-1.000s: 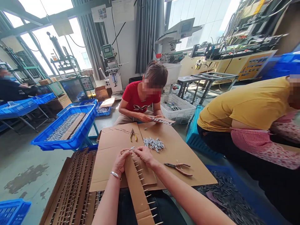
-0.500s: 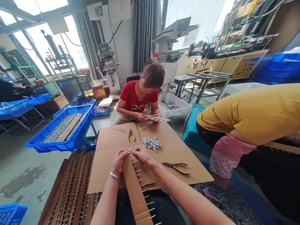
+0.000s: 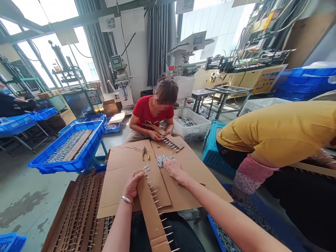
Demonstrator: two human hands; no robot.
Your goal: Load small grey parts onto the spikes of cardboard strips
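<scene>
My left hand (image 3: 133,185) is closed on the upper end of a long cardboard strip (image 3: 151,213). Thin pale pegs stick out along the strip's right edge, and a few small silvery-grey pieces (image 3: 146,168) sit at its top. My right hand (image 3: 173,170) is at the pile of small grey pieces (image 3: 160,161) on the cardboard sheet (image 3: 191,182); its fingertips are bent down into the pile, and what they pinch is hidden. Pliers with yellow handles (image 3: 147,154) lie beyond the strip. My right forearm covers most of another pair of pliers.
Across the sheet a person in red (image 3: 143,108) holds a similar strip. Someone in yellow (image 3: 262,129) bends at the right. Pegged strips (image 3: 78,210) are stacked at lower left, beside a blue crate (image 3: 86,154). A white basket (image 3: 199,131) stands behind.
My right hand has left the strip's top and moved right to the grey pile. My left hand keeps hold of the strip. The person opposite has turned their strip.
</scene>
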